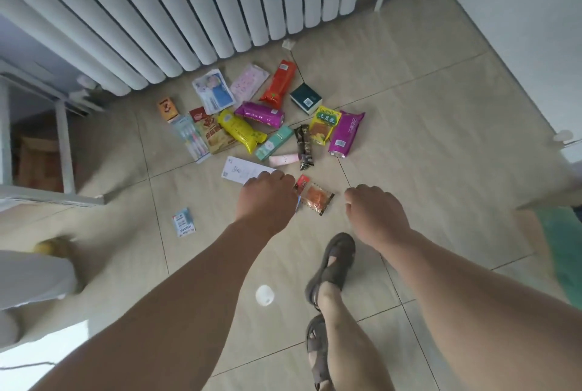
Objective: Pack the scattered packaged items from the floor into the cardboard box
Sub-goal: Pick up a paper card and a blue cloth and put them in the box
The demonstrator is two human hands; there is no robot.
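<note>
The packaged items lie scattered on the tiled floor [425, 126] just in front of the radiator [189, 12], most of them bunched around the yellow snack bag [239, 129]. The left hand [267, 198], knuckles up and fingers curled under, reaches over the white flat packet [242, 170] nearest the person; whether it grips anything I cannot tell. The right hand [374, 211] hangs loosely closed beside the orange snack packet [316, 198], apparently empty. No cardboard box can be picked out with certainty, so packing seems barely begun.
</note>
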